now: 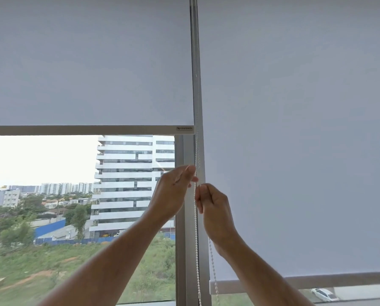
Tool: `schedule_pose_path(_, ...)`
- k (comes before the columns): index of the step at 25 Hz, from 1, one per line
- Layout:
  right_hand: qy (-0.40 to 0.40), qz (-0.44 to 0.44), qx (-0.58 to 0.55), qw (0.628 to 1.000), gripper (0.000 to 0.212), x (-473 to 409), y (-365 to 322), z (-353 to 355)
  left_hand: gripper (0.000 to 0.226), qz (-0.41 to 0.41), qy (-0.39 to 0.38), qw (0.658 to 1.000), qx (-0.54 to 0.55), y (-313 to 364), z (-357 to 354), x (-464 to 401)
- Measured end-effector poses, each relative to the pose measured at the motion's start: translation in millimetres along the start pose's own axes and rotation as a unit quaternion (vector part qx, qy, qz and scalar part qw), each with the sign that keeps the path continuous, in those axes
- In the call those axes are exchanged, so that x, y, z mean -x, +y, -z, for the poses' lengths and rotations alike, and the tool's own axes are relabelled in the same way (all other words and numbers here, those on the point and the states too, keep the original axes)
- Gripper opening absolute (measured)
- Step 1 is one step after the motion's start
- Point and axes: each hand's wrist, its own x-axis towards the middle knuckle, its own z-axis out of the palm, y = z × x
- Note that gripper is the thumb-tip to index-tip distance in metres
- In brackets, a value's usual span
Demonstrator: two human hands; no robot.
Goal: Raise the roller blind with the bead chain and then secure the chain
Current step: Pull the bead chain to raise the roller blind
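Observation:
A white bead chain hangs along the grey window mullion between two roller blinds. The left blind is partly raised, its bottom bar sitting a little above mid-height. My left hand is at the chain with its fingertips pinched on one strand. Just below and to the right, my right hand is closed on the other strand, which trails down behind its wrist. The chain's upper part is faint against the mullion.
The right blind hangs much lower, its bottom bar near the frame's lower edge. Through the glass I see a tall white building, grass and a parked white car.

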Motion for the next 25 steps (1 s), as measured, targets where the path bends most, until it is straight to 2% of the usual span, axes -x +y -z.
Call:
schedule_pose_path(1, -0.004, 0.000, -0.005, 1.000, 0.038, 6, 1, -1, 0.047, 0.002, 0.004, 1.000, 0.009, 9, -1, -9)
schedule_pose_path(6, -0.028, -0.011, -0.015, 0.999, 0.041, 28, 12, 2, 0.016, 0.033, 0.022, 0.995, 0.093, 38, -6, -36)
schedule_pose_path(11, -0.104, -0.037, -0.025, 0.994, 0.038, 28, 13, 20, 0.013, 0.074, 0.028, 0.988, 0.136, 36, -5, -28)
schedule_pose_path(16, -0.030, -0.046, -0.045, 0.997, 0.049, -7, -10, 28, 0.014, 0.038, 0.020, 0.992, 0.115, 38, -7, -21)
schedule_pose_path(19, -0.001, -0.019, -0.024, 1.000, 0.046, -35, -33, 29, 0.013, 0.010, 0.000, 0.990, 0.139, 32, -7, -7)
schedule_pose_path(25, -0.020, -0.014, 0.014, 1.000, 0.034, -79, -75, 26, 0.015, 0.027, -0.030, 0.988, 0.149, 16, -14, 23)
